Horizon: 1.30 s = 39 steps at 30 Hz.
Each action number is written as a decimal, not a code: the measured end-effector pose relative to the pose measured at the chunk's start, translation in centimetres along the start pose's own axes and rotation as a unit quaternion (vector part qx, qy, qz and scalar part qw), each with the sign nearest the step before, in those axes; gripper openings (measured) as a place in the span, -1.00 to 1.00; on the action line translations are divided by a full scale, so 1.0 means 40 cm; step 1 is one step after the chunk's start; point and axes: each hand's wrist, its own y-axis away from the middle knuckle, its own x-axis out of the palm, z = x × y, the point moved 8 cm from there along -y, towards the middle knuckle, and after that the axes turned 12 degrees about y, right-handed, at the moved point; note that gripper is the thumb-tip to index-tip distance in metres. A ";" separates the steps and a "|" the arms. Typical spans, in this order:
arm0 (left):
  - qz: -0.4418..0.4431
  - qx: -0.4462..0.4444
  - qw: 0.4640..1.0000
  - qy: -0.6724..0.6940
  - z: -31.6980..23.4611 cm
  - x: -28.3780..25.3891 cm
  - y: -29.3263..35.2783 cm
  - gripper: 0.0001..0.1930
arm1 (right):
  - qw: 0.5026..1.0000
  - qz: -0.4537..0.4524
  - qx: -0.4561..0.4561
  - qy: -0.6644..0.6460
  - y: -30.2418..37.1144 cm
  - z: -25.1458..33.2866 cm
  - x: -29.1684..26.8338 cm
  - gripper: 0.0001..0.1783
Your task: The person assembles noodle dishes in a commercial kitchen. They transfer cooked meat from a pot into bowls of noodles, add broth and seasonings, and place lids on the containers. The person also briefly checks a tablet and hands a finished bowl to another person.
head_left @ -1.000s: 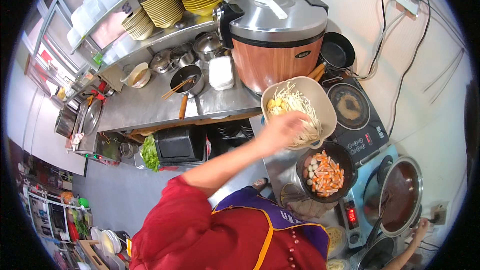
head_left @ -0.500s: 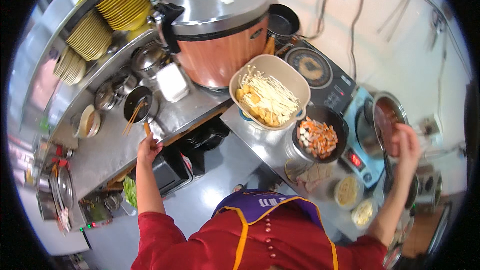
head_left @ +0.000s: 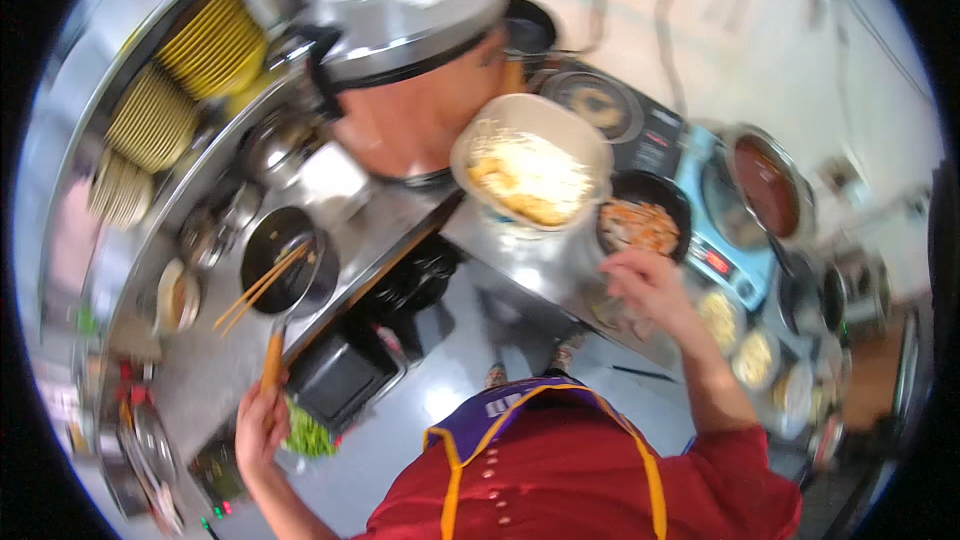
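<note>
My left hand (head_left: pixel 262 422) is closed round the wooden handle (head_left: pixel 272 360) of a dark pan (head_left: pixel 320 275) at the left counter. A pair of wooden chopsticks (head_left: pixel 262 286) rests across the pan's rim, and its dark inside holds a few small bits. Out to the right, my right hand (head_left: pixel 650 285) hovers at the near edge of a black pan (head_left: pixel 676 202) filled with orange and whitish pieces. Motion smears its fingers, so their grip is unclear. Beyond the black pan sits a beige pot (head_left: pixel 590 130) of enoki mushrooms and yellowish chunks.
A large cooker (head_left: pixel 415 100) stands at the back, with stacked yellow plates (head_left: pixel 215 40) at left. On the right are an induction hob (head_left: pixel 640 125), a blue hob (head_left: pixel 740 275) and a pot (head_left: pixel 808 210) of reddish-brown liquid. Below is a black bin (head_left: pixel 345 370).
My left hand has closed on the handle and drawn the pan nearer, chopsticks included. My right hand has swung left from the pot of reddish-brown liquid to the black pan. The view has shifted.
</note>
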 end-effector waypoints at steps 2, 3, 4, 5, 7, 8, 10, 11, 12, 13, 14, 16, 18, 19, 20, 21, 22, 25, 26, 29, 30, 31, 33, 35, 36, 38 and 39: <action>0.128 0.026 0.991 0.014 -0.049 0.113 0.069 -0.56 | 1.000 0.020 -0.019 -0.011 0.006 -0.006 0.020 -0.81; 0.158 0.025 0.987 0.027 -0.063 0.160 0.080 -0.52 | 0.999 0.022 -0.020 -0.034 0.019 -0.014 0.022 -0.82; 0.213 0.027 0.976 0.042 -0.077 0.218 0.085 -0.49 | 0.998 0.032 -0.026 -0.057 0.021 -0.021 0.029 -0.82; 0.248 0.022 0.968 0.043 -0.084 0.277 0.081 -0.48 | 0.993 0.048 -0.050 -0.093 0.031 -0.022 0.028 -0.82; 0.285 -0.011 0.956 0.064 -0.083 0.404 0.054 -0.48 | 0.994 0.026 -0.038 -0.096 0.052 -0.056 -0.001 -0.82; 0.311 -0.026 0.947 0.075 -0.082 0.477 0.039 -0.49 | 0.995 0.019 -0.022 -0.100 0.065 -0.077 -0.013 -0.82; 0.353 -0.064 0.928 0.097 -0.068 0.647 -0.009 -0.54 | 0.994 -0.015 -0.036 -0.100 0.100 -0.105 -0.065 -0.81; 0.354 -0.060 0.931 0.070 -0.054 0.727 -0.035 -0.58 | 0.994 -0.034 -0.030 -0.098 0.121 -0.125 -0.094 -0.80; 0.352 -0.058 0.933 0.045 -0.037 0.810 -0.065 -0.62 | 0.995 -0.051 -0.003 -0.091 0.139 -0.154 -0.122 -0.80; 0.367 -0.065 0.927 0.043 -0.016 0.907 -0.097 -0.65 | 0.992 -0.067 0.003 -0.110 0.165 -0.176 -0.157 -0.79; 0.394 -0.071 0.915 0.052 0.008 1.007 -0.129 -0.68 | 0.990 -0.091 -0.007 -0.109 0.191 -0.192 -0.194 -0.79; 0.399 -0.049 0.916 0.009 0.057 1.173 -0.205 -0.75 | 0.986 -0.134 0.003 -0.100 0.245 -0.234 -0.261 -0.80; 0.383 -0.061 0.922 -0.009 0.118 1.312 -0.287 -0.81 | 0.977 -0.167 0.024 -0.130 0.291 -0.286 -0.318 -0.80; 0.390 -0.057 0.919 -0.027 0.147 1.374 -0.323 -0.82 | 0.972 -0.183 0.034 -0.143 0.310 -0.308 -0.344 -0.81; 0.385 -0.052 0.920 -0.049 0.175 1.425 -0.363 -0.82 | 0.967 -0.198 0.038 -0.153 0.325 -0.328 -0.369 -0.81; 0.388 -0.052 0.919 -0.054 0.202 1.474 -0.398 -0.82 | 0.963 -0.213 0.045 -0.160 0.339 -0.350 -0.394 -0.81; 0.384 -0.052 0.920 -0.060 0.227 1.514 -0.433 -0.81 | 0.958 -0.231 0.067 -0.158 0.349 -0.375 -0.417 -0.82; 0.367 -0.071 0.924 -0.076 0.290 1.593 -0.514 -0.85 | 0.951 -0.248 0.078 -0.168 0.361 -0.427 -0.468 -0.82; 0.349 -0.085 0.929 -0.084 0.311 1.609 -0.535 -0.85 | 0.947 -0.253 0.110 -0.167 0.365 -0.454 -0.482 -0.82; 0.368 -0.098 0.921 -0.082 0.336 1.657 -0.558 -0.85 | 0.949 -0.262 0.095 -0.146 0.366 -0.483 -0.513 -0.81; 0.366 -0.096 0.921 -0.087 0.343 1.670 -0.563 -0.81 | 0.951 -0.258 0.090 -0.145 0.365 -0.491 -0.518 -0.80; 0.373 -0.099 0.919 -0.082 0.345 1.679 -0.567 -0.81 | 0.951 -0.259 0.093 -0.140 0.365 -0.501 -0.525 -0.80; 0.372 -0.101 0.919 -0.088 0.350 1.692 -0.581 -0.83 | 0.954 -0.253 0.093 -0.135 0.361 -0.513 -0.533 -0.80; 0.366 -0.100 0.921 -0.091 0.353 1.695 -0.594 -0.84 | 0.952 -0.260 0.080 -0.143 0.356 -0.515 -0.540 -0.80; 0.364 -0.102 0.921 -0.091 0.354 1.696 -0.597 -0.84 | 0.951 -0.257 0.098 -0.144 0.356 -0.523 -0.538 -0.80; 0.356 -0.099 0.923 -0.105 0.353 1.698 -0.603 -0.82 | 0.950 -0.259 0.080 -0.154 0.356 -0.520 -0.537 -0.79; 0.359 -0.083 0.920 -0.132 0.351 1.703 -0.600 -0.81 | 0.950 -0.259 0.080 -0.152 0.358 -0.522 -0.535 -0.78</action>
